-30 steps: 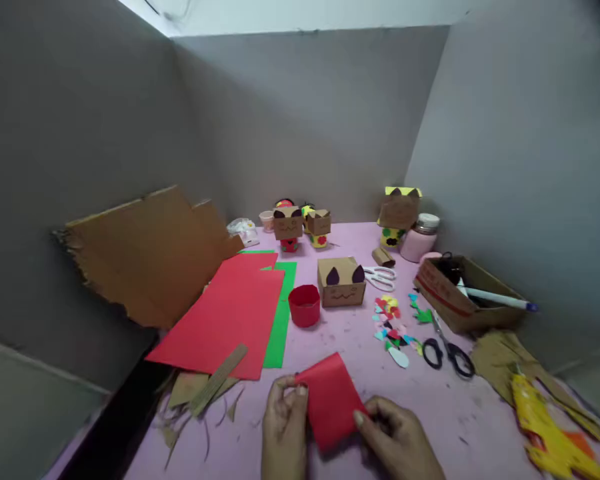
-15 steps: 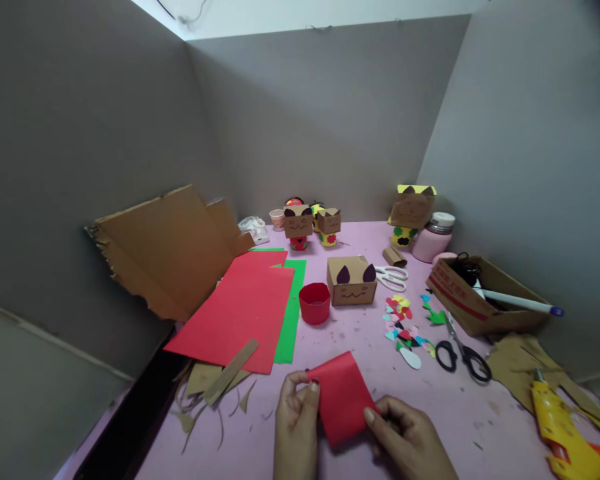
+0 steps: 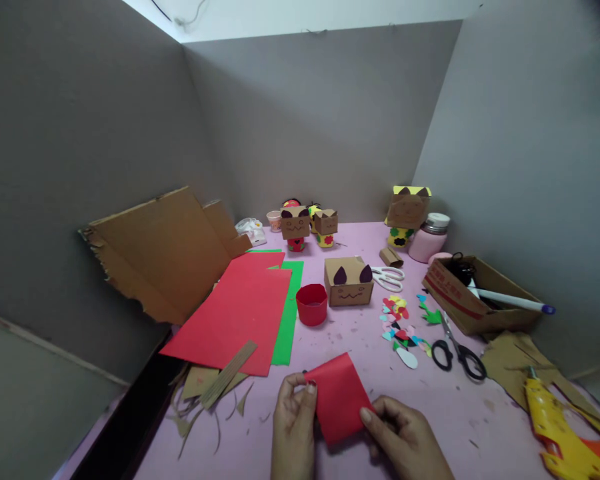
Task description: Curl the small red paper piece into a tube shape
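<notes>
A small piece of red paper [image 3: 341, 399] is held between my two hands, low in the head view. My left hand [image 3: 295, 420] pinches its upper left edge, thumb on top. At its lower right corner my right hand [image 3: 405, 433] grips it with thumb and curled fingers. Beyond the paper stands a red paper ring [image 3: 312, 305]. Beside that ring is a small cardboard box [image 3: 350, 283] with dark ears and a drawn face. Red paper sheets [image 3: 235, 313] lie on green paper [image 3: 289, 320] to the left.
Black-handled scissors [image 3: 457, 352], paper cut-outs [image 3: 399, 327], white scissors [image 3: 389, 277] and a yellow glue gun [image 3: 555, 420] lie at the right. An open cardboard box [image 3: 460, 308] holds a pen. Torn cardboard [image 3: 165, 247] leans left. Cat-faced figures [image 3: 295, 225] and a pink jar [image 3: 428, 241] stand behind.
The whole view has shifted slightly, so things appear a little further left. Both hands keep the same hold on the red paper.
</notes>
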Tool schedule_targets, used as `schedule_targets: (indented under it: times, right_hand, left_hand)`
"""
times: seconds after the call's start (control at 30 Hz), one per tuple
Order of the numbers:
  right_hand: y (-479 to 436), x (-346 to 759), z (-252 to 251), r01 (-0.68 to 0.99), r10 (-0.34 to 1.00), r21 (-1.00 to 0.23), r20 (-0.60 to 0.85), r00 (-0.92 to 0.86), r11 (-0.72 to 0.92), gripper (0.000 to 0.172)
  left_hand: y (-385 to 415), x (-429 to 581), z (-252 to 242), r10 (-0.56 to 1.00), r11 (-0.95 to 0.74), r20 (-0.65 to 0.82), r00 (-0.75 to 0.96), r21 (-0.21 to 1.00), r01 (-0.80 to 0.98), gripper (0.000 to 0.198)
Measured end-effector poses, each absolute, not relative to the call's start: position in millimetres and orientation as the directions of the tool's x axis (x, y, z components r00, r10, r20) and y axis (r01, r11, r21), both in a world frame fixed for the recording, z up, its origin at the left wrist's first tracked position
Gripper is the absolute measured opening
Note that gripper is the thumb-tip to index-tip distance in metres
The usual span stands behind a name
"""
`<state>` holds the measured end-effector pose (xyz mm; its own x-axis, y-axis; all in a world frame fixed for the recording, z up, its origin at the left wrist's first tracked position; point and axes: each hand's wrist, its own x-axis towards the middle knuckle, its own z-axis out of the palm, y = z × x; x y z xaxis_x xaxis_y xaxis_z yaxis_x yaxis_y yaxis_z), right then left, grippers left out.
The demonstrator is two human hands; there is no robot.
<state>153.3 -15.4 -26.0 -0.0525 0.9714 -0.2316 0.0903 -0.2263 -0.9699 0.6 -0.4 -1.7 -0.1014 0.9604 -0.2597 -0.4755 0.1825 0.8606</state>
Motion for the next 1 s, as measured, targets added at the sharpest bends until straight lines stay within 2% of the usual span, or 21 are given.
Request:
schedule_targets:
  times: [0.4, 0.6, 0.8, 1.0]
  right_hand:
    - [-13.7, 150.7, -20.5, 0.046, 0.969, -0.969, -0.246, -0.033, -0.244, 0.042]
    - [-11.7, 149.6, -20.2, 0.02, 0.974, -0.974, -0.226, -0.021, -0.225, 0.042]
    - [-11.1, 148.6, -22.2, 0.014, 0.978, -0.978, -0.207, -0.006, -0.207, 0.041]
    - [-10.4, 145.8, -24.5, -0.005, 0.984, -0.984, -0.177, 0.005, -0.177, 0.041]
  left_hand:
    - [-0.3, 3.1, 3.5, 0.965, 0.175, -0.249, -0.083, 0.848, -0.5, 0.031]
    - [-0.8, 1.8, -0.3, 0.968, 0.191, -0.246, -0.057, 0.862, -0.47, 0.043]
    - [-1.8, 4.8, -1.7, 0.966, 0.194, -0.25, -0.069, 0.872, -0.45, 0.062]
    - [-1.6, 6.0, 4.0, 0.969, 0.175, -0.233, -0.077, 0.877, -0.448, 0.064]
